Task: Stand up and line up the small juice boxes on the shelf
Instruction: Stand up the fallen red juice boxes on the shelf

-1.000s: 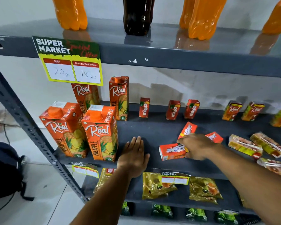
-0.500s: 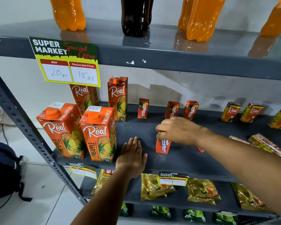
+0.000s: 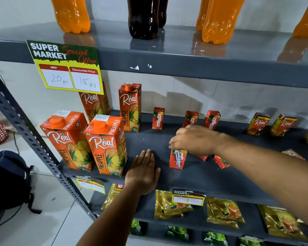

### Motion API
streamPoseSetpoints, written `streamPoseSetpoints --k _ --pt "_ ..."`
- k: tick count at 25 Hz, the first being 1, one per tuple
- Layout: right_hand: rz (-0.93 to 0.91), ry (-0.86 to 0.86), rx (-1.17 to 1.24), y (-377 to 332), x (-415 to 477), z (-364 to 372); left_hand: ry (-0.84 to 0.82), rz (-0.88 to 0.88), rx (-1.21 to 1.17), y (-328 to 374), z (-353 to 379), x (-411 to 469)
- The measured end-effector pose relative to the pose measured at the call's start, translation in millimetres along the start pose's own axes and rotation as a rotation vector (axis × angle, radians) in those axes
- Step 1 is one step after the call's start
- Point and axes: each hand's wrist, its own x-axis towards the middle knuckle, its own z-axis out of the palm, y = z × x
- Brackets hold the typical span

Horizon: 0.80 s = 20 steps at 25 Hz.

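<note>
The right hand [image 3: 194, 139] reaches in from the right over the middle shelf [image 3: 194, 176], knuckles up, its fingertips pinched on the top of a small red juice box [image 3: 178, 158] that stands upright directly beneath it, near the front of the shelf. Its long axis runs up and down, straw side facing the camera. The left hand [image 3: 142, 171] lies flat and spread on the shelf just left of that box, holding nothing — nearer the big pineapple cartons [image 3: 89, 142] than the small boxes.

Behind the right hand, three more small red boxes [image 3: 158, 118] stand upright along the back wall, the right two partly hidden by the knuckles. Two others peek out under the right wrist; the one to the right [image 3: 220, 162] looks tilted or lying down, though the arm covers most of it.

Judging by the layout, the right hand is the one placed to work — the fallen boxes lie just right of its grip. Bare shelf stretches between the front box and the back row, and the front edge is close, so any sliding should go rearward or sideways, not toward the lip.
</note>
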Motion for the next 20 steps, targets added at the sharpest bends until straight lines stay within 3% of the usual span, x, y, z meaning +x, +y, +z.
streamPoseSetpoints --k 3,11,15,20 --pt "0.136 -0.079 0.058 0 6 -5 -0.002 0.003 0.002 0 -1 0" --pt "0.792 -0.329 0.253 -25 49 -6 -0.002 -0.004 0.017 1 -2 0" --pt "0.827 -0.341 0.268 -29 50 -6 -0.01 -0.007 0.029 2 -3 -1" --pt "0.754 -0.054 0.515 39 5 -5 -0.006 0.0 0.021 1 -4 -1"
